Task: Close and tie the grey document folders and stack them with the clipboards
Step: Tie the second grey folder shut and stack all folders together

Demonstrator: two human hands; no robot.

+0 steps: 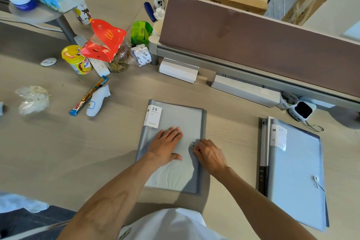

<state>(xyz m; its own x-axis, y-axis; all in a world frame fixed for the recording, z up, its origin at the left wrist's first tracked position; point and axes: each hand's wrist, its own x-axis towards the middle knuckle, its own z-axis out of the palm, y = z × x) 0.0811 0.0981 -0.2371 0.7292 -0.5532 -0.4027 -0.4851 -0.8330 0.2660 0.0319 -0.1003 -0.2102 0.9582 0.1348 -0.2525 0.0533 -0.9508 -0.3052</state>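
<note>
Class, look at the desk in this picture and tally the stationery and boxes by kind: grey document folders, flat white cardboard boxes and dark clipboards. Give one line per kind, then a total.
Grey plastic document folders: 2, one under the hands, one at the right
Flat white cardboard boxes: 2
Dark clipboards: at least 1, edge showing beside the right folder
Total: 5

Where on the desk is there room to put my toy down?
Bare wood lies between the middle folder and the stacked folder on the right. More lies left of the middle folder, below the candy bar. The far left, around the red box, is crowded.
</note>
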